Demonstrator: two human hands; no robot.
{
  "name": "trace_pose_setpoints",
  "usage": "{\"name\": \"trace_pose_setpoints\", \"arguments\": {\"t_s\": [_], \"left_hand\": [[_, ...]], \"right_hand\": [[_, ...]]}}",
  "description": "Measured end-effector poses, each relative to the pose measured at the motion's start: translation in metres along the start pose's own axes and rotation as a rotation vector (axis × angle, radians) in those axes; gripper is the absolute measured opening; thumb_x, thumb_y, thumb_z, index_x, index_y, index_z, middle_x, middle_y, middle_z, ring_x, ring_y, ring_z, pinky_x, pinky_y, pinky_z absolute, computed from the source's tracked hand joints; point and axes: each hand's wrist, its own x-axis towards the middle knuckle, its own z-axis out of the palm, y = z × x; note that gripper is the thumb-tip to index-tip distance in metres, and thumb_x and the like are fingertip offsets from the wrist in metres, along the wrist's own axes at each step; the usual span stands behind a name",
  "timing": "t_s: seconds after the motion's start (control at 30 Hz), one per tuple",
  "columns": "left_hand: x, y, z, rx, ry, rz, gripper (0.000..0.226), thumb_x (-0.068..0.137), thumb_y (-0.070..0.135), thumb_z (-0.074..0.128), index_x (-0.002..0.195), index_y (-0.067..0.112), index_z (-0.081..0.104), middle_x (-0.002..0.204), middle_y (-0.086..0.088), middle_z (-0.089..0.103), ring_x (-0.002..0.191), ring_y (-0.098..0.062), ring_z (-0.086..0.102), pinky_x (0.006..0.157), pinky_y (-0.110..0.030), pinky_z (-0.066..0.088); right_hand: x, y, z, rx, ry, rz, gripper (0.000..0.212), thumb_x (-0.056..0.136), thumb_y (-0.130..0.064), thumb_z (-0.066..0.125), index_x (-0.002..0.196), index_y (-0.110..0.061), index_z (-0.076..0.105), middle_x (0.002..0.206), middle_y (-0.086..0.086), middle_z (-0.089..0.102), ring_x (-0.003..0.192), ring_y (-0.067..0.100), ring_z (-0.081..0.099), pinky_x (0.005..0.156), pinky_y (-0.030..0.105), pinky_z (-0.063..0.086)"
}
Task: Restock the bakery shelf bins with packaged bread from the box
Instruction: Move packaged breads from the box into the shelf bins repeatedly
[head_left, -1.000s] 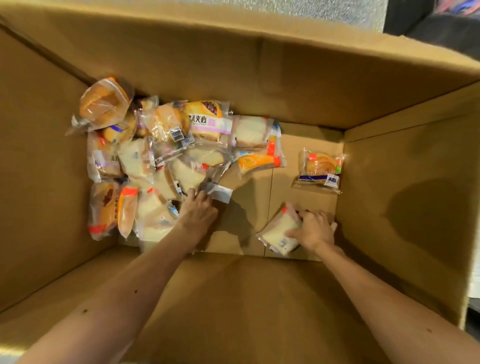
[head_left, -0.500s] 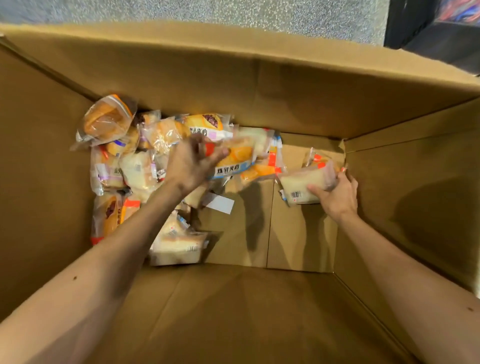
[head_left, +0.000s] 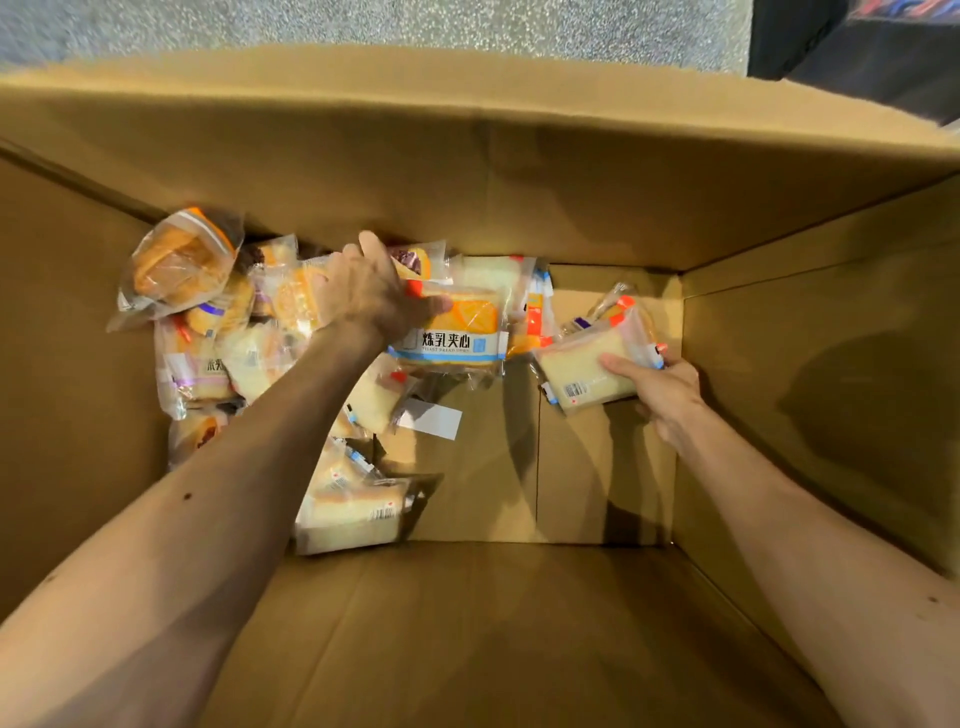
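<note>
Separately, left hand (head_left: 371, 296) grasps one orange packet (head_left: 457, 332), right hand (head_left: 660, 387) one pale packet (head_left: 582, 374), both inside one box (head_left: 519, 182).

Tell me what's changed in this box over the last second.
The left hand moved from the near edge of the pile toward the far wall and gripped the blue-banded bread packet. The right hand picked the pale sandwich packet off the floor and carried it toward the far right corner. The rest of the pile and the box stayed put.
</note>
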Motion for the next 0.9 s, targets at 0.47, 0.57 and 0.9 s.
{"name": "trace_pose_setpoints", "arguments": {"t_s": [0.47,0.57,0.9], "left_hand": [[-0.048,-0.011,0.012,0.942,0.037,0.614,0.065,0.089,0.066,0.048,0.128,0.013,0.043,0.120,-0.005,0.063,0.118,-0.027,0.057,0.120,-0.055,0.006],[-0.057,-0.008,0.011,0.934,-0.035,0.596,0.059,0.091,0.062,0.052,0.127,0.017,0.046,0.126,-0.006,0.059,0.116,-0.025,0.057,0.109,-0.046,0.030],[-0.091,-0.020,-0.023,0.231,-0.291,0.377,0.047,0.079,0.064,0.065,0.091,0.020,0.057,0.096,-0.002,0.068,0.089,-0.022,0.063,0.078,-0.035,0.051]], "right_hand": [[-0.009,-0.020,0.009,0.229,-0.200,-0.044,0.039,0.080,-0.014,0.081,0.105,-0.021,0.052,0.105,-0.001,0.065,0.097,0.014,0.063,0.083,0.033,0.056],[-0.011,-0.018,0.013,0.254,-0.217,-0.103,0.047,0.078,-0.012,0.083,0.108,-0.025,0.050,0.111,-0.002,0.065,0.103,0.016,0.065,0.089,0.037,0.057],[-0.073,0.002,-0.030,0.223,-0.222,-0.121,0.061,0.075,-0.011,0.085,0.125,-0.024,0.052,0.119,0.002,0.066,0.102,0.019,0.067,0.079,0.040,0.061]]}}
